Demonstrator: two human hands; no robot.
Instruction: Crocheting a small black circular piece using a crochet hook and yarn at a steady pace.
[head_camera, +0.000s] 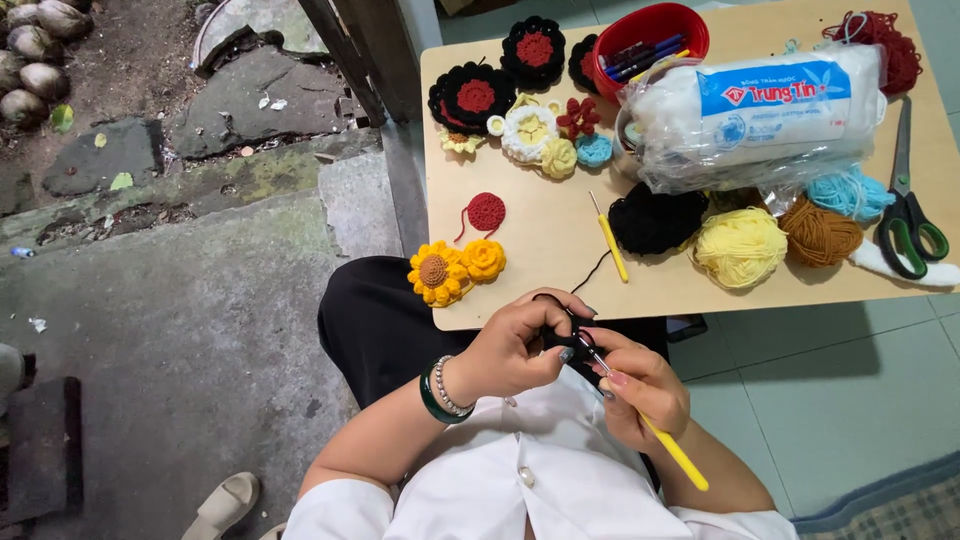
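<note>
Mid-stitch: our left hand (510, 350) pinches the small black crochet piece (565, 335) just off the table (560, 240) edge at 6 o'clock, our right hand (640, 385) closed around the yellow hook (675, 450); next needs catching the black yarn (655, 220) strand.

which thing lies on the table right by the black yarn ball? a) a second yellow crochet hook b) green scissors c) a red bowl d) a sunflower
a: the spare yellow hook lies just beside the black yarn; the scissors sit far off at the other table edge.
</note>
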